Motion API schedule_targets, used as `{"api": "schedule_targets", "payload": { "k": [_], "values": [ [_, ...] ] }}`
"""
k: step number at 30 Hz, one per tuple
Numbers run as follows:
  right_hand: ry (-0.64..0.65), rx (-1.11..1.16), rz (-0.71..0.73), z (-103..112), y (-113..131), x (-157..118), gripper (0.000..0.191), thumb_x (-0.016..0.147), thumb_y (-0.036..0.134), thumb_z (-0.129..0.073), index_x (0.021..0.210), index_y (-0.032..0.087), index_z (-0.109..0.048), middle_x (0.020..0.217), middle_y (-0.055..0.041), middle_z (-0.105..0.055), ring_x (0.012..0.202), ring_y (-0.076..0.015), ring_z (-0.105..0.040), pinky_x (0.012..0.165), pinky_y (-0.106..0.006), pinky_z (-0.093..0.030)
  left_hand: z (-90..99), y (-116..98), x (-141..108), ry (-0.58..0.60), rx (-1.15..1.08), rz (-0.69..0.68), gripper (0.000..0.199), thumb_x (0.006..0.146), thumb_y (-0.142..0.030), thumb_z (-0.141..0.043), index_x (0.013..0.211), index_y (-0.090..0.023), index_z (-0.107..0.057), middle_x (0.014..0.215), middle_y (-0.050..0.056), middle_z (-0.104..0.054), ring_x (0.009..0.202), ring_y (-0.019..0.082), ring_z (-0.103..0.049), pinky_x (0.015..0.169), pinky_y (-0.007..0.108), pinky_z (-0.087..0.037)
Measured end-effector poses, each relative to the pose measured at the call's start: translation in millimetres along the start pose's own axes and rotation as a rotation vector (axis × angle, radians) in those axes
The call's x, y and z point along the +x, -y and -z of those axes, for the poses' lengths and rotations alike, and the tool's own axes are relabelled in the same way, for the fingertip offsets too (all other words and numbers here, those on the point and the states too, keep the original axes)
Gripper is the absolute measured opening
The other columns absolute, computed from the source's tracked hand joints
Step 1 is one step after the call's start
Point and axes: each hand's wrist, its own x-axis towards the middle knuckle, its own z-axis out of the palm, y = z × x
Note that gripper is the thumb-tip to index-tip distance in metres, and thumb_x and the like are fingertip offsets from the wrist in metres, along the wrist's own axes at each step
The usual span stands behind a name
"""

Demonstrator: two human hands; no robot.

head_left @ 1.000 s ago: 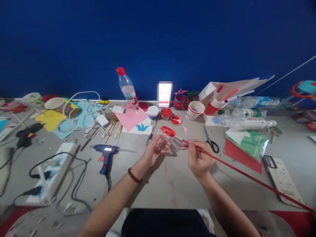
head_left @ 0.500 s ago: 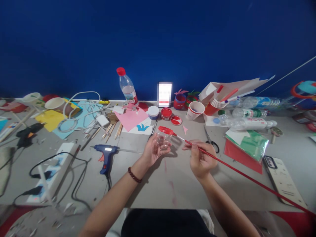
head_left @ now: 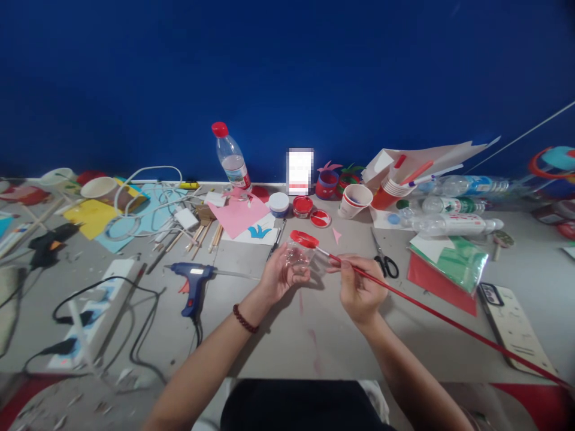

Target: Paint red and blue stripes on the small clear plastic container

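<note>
Two bare hands busy over the counter [head_left: 287, 353], both grips full. The left hand [head_left: 275, 280] has its fingers curled around a clear plastic cup [head_left: 299, 258], held up above the counter, tilted a bit, with a red band [head_left: 304, 239] around its upper edge. Could be a cut-off bottle bottom, but I can't tell for sure. The right hand [head_left: 362, 294] has a narrow pinch on a long red paintbrush [head_left: 422, 307], fingers well up from the bristles, and the brush end is right at that red edge. Whether the bristles actually touch it, I can't tell. My read is that red paint is being worked along the rim at this point. Carrying on with that would call for a light brush stroke, a slow turn of the cup in the left fingers, and a soft squeeze, since thin plastic probably flexes easily. Fingertips could smudge wet paint too, if it's wet. Just beyond the hands sit an open jar of red paint [head_left: 302, 207], its red-smeared lid [head_left: 320, 219] beside it and a white-lidded jar [head_left: 279, 205]. Scissors [head_left: 387, 265] lie near the right hand, and a blue glue gun [head_left: 194, 278] lies off to the left.
</note>
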Motion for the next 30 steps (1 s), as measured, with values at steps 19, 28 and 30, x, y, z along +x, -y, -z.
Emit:
{"api": "schedule_targets", "payload": {
  "k": [19, 28, 30],
  "values": [
    [-0.05, -0.061, -0.007, 3, -1, 3, 0.009, 0.093, 0.014, -0.061, 0.091, 0.022, -0.065, 0.079, -0.0006, -0.071, 0.063, -0.0159, -0.072, 0.06, -0.03, -0.062, 13.6, -3, 3, 0.049, -0.076, 0.068, 0.052, 0.1, -0.049, -0.036, 0.092, -0.009, -0.067, 0.08, 0.015, -0.072, 0.055, 0.019, -0.066, 0.044, 0.027, -0.053],
    [-0.027, 0.103, 0.075, 2, 3, 7, 0.011, 0.094, 0.012, -0.058, 0.097, 0.021, -0.062, 0.075, -0.0014, -0.071, 0.067, -0.0188, -0.073, 0.061, -0.036, -0.064, 12.9, -5, 3, 0.058, -0.095, 0.086, 0.054, 0.1, -0.052, -0.033, 0.094, -0.01, -0.067, 0.075, 0.012, -0.07, 0.048, 0.015, -0.062, 0.04, 0.023, -0.05],
    [0.001, 0.139, 0.095, 1, 4, 6, 0.015, 0.093, 0.01, -0.057, 0.1, 0.022, -0.063, 0.076, -0.0018, -0.072, 0.067, -0.0191, -0.074, 0.061, -0.036, -0.064, 12.9, -3, 4, 0.076, -0.079, 0.076, 0.055, 0.101, -0.051, -0.033, 0.094, -0.009, -0.067, 0.074, 0.012, -0.07, 0.047, 0.016, -0.063, 0.04, 0.024, -0.05]
  ]
}}
